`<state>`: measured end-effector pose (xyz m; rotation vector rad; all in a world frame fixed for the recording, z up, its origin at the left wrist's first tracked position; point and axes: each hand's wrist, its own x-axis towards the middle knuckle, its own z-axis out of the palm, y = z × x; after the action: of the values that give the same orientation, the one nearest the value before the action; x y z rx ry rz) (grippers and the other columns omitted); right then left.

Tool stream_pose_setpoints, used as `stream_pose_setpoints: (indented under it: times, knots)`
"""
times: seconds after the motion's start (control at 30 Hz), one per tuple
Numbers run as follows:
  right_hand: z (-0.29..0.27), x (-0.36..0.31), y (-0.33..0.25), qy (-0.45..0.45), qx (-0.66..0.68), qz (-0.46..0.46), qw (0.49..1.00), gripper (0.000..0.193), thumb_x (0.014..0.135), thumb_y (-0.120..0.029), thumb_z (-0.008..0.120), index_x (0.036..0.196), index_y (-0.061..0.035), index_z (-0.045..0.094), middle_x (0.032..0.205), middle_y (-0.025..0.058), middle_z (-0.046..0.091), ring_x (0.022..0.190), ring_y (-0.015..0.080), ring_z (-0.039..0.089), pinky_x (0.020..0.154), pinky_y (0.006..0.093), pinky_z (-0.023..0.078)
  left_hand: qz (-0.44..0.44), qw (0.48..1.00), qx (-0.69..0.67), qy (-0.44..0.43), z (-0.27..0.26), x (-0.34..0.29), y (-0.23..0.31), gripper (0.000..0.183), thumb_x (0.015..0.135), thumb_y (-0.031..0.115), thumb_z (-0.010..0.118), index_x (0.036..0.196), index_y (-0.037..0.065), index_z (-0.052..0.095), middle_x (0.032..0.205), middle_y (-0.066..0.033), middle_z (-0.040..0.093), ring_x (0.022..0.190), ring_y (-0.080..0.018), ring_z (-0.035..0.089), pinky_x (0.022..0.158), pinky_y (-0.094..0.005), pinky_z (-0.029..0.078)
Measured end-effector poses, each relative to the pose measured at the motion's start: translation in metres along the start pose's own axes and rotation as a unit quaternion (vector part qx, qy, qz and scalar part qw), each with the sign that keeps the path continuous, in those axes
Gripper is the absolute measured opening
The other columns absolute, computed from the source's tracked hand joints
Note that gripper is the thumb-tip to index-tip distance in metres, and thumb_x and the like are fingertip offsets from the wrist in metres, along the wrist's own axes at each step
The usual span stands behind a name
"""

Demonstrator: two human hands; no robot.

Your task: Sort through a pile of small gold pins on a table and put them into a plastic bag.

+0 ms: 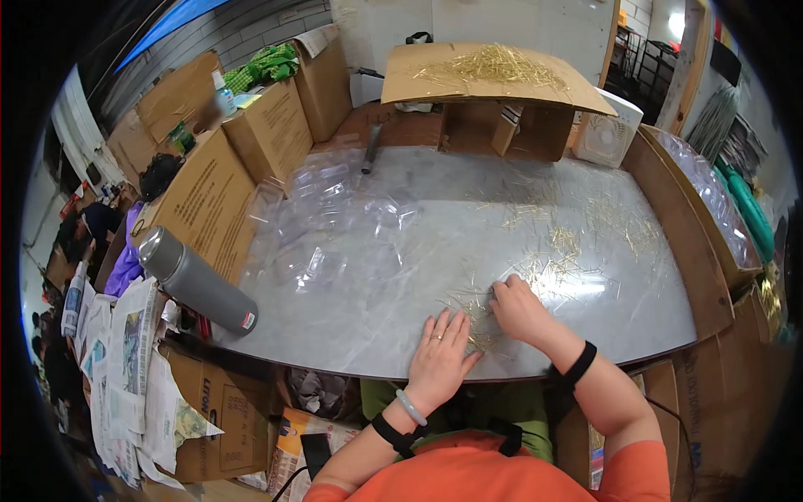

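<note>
The grip of the right hand point(519, 309) is curled nearly closed at the bench point(335, 339); whether it holds anything cannot be told. The left hand point(442, 351) is palm down, fingers extended, nothing visibly held. Thin gold-coloured pins point(564, 243) lie between the hands and across the bench's right half.

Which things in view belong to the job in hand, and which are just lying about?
Likely job things:
thin golden strips beside left hand and right hand
flat brown cardboard sheet bearing more strips

Likely lying about:
tall grey cylindrical flask
white boxy plastic appliance
</note>
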<state>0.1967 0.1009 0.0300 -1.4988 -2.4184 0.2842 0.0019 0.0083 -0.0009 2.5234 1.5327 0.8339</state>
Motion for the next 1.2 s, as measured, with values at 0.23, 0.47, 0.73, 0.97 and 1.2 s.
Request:
stream_pose_setpoints:
  times: [0.23,0.47,0.73,0.97,1.2]
  knots:
    - [0.020,0.056,-0.006,0.026,-0.037,-0.117,0.992,0.029,0.091,-0.017,0.067,0.118,-0.0053,0.066,0.113,0.0189,0.062,0.105,0.0400,0.060,0.090,0.0485,0.051,-0.033,0.999,-0.027,0.005,-0.005,-0.001,0.000,0.075,0.091,0.035,0.074,0.147,-0.006,0.045,0.152,-0.0227,0.044,0.145,-0.0420,0.036,0.122,-0.0541,0.027]
    - [-0.001,0.003,-0.008,-0.094,0.037,-0.238,0.966,0.034,0.090,-0.015,0.066,0.123,-0.0092,0.066,0.117,0.0117,0.063,0.107,0.0359,0.058,0.095,0.0428,0.048,-0.092,0.994,0.000,0.051,0.001,-0.007,-0.001,0.093,0.088,0.042,0.077,0.151,-0.009,0.033,0.155,-0.0263,0.036,0.147,-0.0472,0.027,0.123,-0.0607,0.018]
    - [-0.039,-0.072,-0.009,-0.005,0.032,-0.152,0.988,0.047,0.085,-0.025,0.077,0.127,-0.0065,0.065,0.133,0.0120,0.062,0.117,0.0348,0.057,0.103,0.0444,0.046,-0.019,0.998,0.006,-0.051,-0.010,-0.002,-0.007,0.090,0.088,0.047,0.075,0.150,-0.008,0.039,0.152,-0.0220,0.042,0.147,-0.0446,0.031,0.122,-0.0587,0.022]
    - [0.018,-0.085,0.005,0.088,0.149,-0.073,0.982,0.055,0.084,-0.021,0.078,0.133,-0.0040,0.060,0.138,0.0138,0.059,0.124,0.0347,0.053,0.106,0.0471,0.044,0.043,0.994,-0.048,-0.091,-0.002,0.011,0.004,0.079,0.091,0.035,0.074,0.151,-0.004,0.040,0.151,-0.0225,0.043,0.143,-0.0451,0.037,0.121,-0.0547,0.028]
    - [-0.002,-0.086,-0.025,0.097,0.118,-0.114,0.982,0.062,0.082,-0.026,0.080,0.135,-0.0031,0.057,0.136,0.0137,0.058,0.127,0.0352,0.052,0.106,0.0478,0.044,-0.003,0.993,-0.107,-0.059,0.004,0.010,0.008,0.071,0.093,0.017,0.072,0.152,-0.004,0.039,0.147,-0.0252,0.045,0.137,-0.0449,0.044,0.120,-0.0545,0.033]
